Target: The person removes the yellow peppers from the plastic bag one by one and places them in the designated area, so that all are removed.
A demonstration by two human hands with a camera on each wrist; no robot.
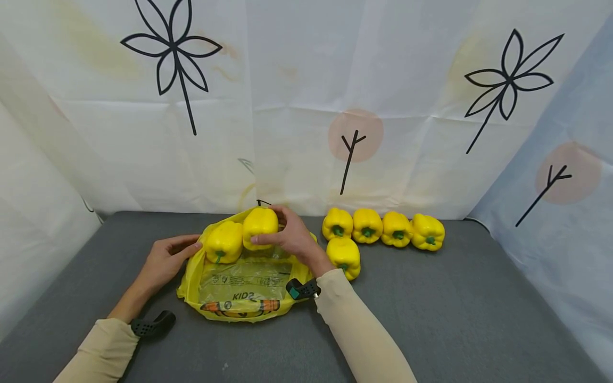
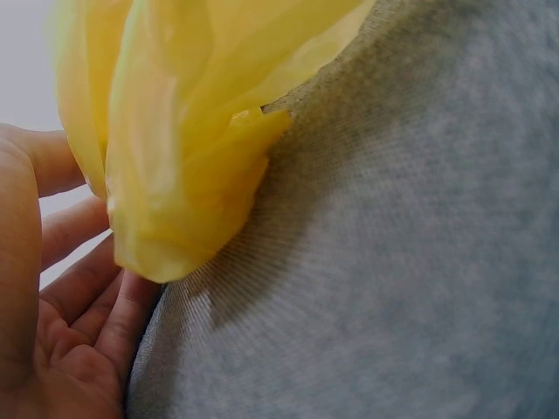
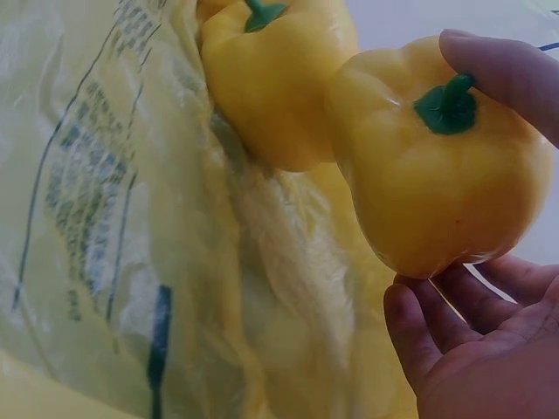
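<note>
A yellow bell pepper (image 1: 260, 226) is gripped in my right hand (image 1: 292, 236), over the back part of an open yellow plastic bag (image 1: 191, 282). In the right wrist view the thumb presses near the green stem of this held pepper (image 3: 445, 192), and the fingers curl under it. Another bell pepper (image 1: 224, 242) sits in the bag just to its left. My left hand (image 1: 165, 260) holds the bag's left rim, thumb and index finger at the edge. Thin bag film (image 2: 175, 148) hides some of its fingertips in the left wrist view.
Right of the bag, several yellow bell peppers (image 1: 367, 225) stand in a row at the back of the grey table (image 1: 431, 319). One more bell pepper (image 1: 343, 258) lies in front of the row's left end. A white patterned cloth (image 1: 297, 80) hangs behind.
</note>
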